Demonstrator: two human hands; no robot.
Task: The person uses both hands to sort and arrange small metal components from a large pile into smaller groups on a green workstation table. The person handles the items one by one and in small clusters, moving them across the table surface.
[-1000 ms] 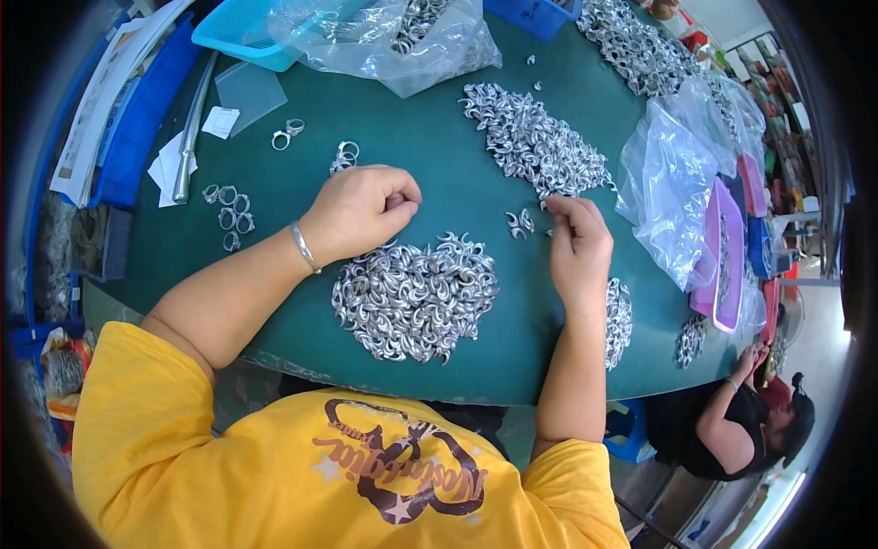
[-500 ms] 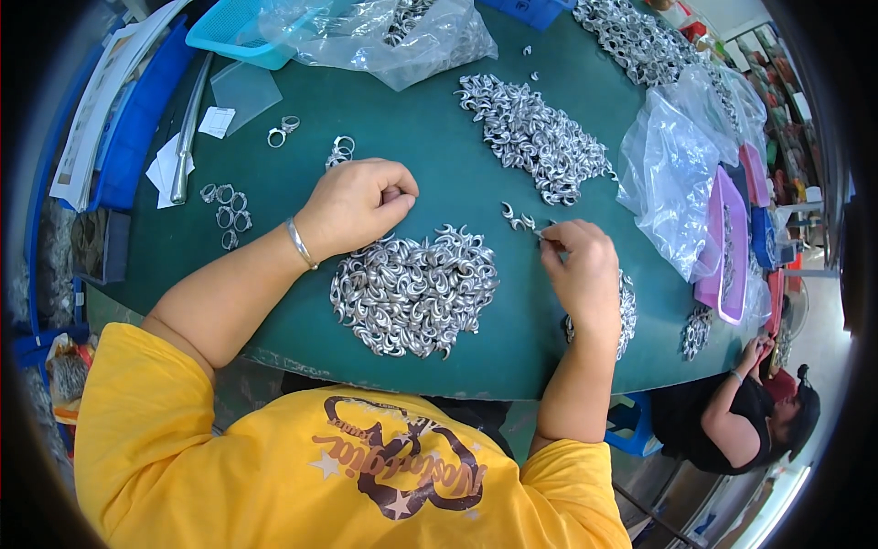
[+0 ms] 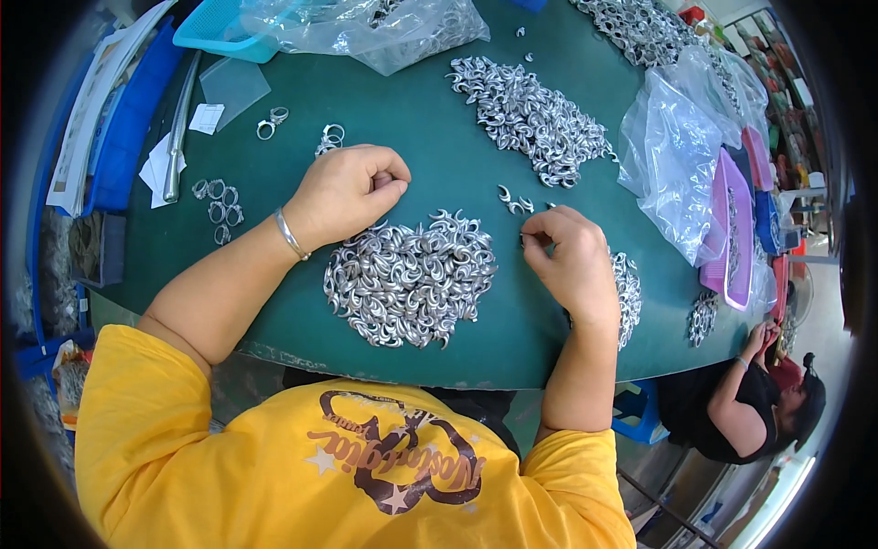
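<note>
My left hand [image 3: 349, 194] is closed, thumb against curled fingers, over the far left edge of a heap of small silver crescent-shaped metal pieces [image 3: 412, 282]. Whatever it holds, if anything, is hidden. To the right of that heap, my right hand [image 3: 574, 265] pinches a small curved metal piece [image 3: 523, 240], of which only a dark tip shows at the fingertips. A few loose crescents [image 3: 517, 203] lie just beyond those fingers. Partly behind my right wrist is another silver heap [image 3: 627, 297]. Silver rings [image 3: 331, 137] stand just past my left hand.
The green table [image 3: 384, 101] also bears a far crescent heap [image 3: 535, 119], more rings [image 3: 218, 203] and a metal rod [image 3: 180, 137] at left. Clear plastic bags [image 3: 672, 174], a purple tray [image 3: 729, 238] and a turquoise basket [image 3: 215, 37] stand around. A person [image 3: 750, 403] sits at right.
My right hand has drawn slightly left and nearer from the loose crescents, a small piece at its fingertips. My left hand stays closed near the heap. The whole view has shifted a little.
</note>
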